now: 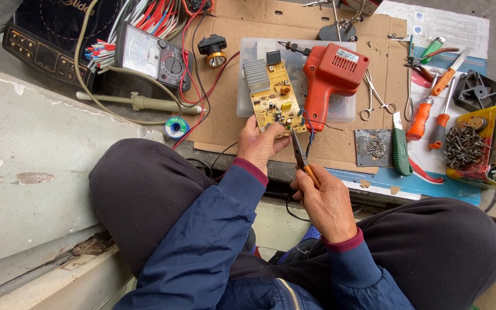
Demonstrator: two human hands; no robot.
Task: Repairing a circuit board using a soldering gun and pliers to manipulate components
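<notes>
My left hand (258,143) holds a yellow circuit board (273,97) by its near edge; the board carries a silver finned heat sink at its far end and small parts along it. My right hand (324,198) grips orange-handled pliers (301,155), whose dark jaws point up at the board's near right corner, where thin wires hang. Both hands work above my crossed legs, at the near edge of a sheet of cardboard (340,143).
On the cardboard lie a red soldering gun (329,77) on a clear plastic lid, scissors-like forceps (377,97), and a small headlamp (213,50). An analog multimeter (153,57), solder spool (176,127), screwdrivers (423,115) and a yellow tin of screws (469,146) surround them.
</notes>
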